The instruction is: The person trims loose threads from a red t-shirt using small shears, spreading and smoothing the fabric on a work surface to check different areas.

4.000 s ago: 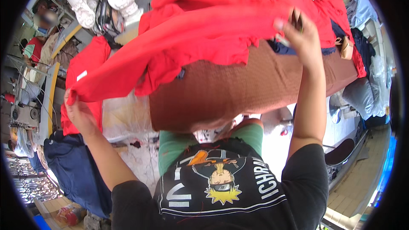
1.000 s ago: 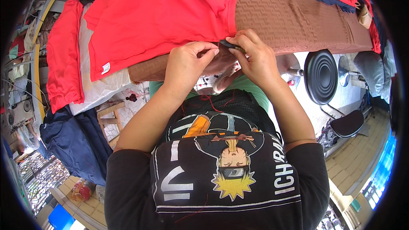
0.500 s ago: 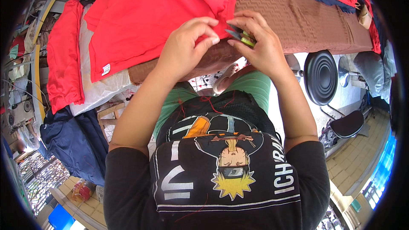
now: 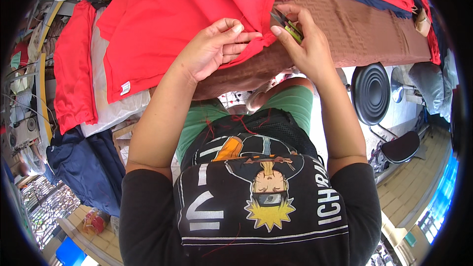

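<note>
- L hand: fingers pinched on edge of red cloth, approx 11 o'clock from frame centre.
- R hand: closed round small snips, green/yellow handle, dark blades; approx 1 o'clock. Tips just beside cloth edge, contact can't tell.
- Red cloth lies over brown cloth-covered table, at 12 o'clock.
- Black round stool at 3 o'clock, under table edge.
- Navy cloth hangs at 8 o'clock.

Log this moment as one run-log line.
left hand: pinching red cloth edge | right hand: holding small snips at that edge | cloth lies on brown-covered table
</note>
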The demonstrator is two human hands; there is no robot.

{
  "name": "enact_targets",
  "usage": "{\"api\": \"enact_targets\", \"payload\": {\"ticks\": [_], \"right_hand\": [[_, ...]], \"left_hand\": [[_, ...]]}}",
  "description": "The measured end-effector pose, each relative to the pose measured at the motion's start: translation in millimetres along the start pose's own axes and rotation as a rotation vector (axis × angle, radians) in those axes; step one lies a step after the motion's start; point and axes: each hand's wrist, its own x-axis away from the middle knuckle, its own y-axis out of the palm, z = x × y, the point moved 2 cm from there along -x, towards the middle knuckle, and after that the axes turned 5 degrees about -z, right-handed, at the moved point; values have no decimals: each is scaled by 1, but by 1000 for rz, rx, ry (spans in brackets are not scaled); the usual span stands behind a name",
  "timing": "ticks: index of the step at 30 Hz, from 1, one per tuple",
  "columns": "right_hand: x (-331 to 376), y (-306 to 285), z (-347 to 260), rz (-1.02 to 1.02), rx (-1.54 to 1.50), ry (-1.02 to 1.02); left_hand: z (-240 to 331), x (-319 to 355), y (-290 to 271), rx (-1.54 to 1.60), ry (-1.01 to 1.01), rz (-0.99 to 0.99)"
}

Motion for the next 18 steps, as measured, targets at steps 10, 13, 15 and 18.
{"api": "enact_targets", "payload": {"ticks": [10, 13, 15, 18], "right_hand": [[21, 7, -23, -40, 157, -158], [22, 9, -26, -35, 182, -183], [22, 8, -29, -40, 201, -200], [21, 1, -31, -3, 210, -244]], "left_hand": [[3, 0, 0, 3, -7, 32], [1, 0, 3, -27, 13, 76], [2, 3, 6, -63, 18, 66], [22, 27, 24, -588, -6, -138]]}}
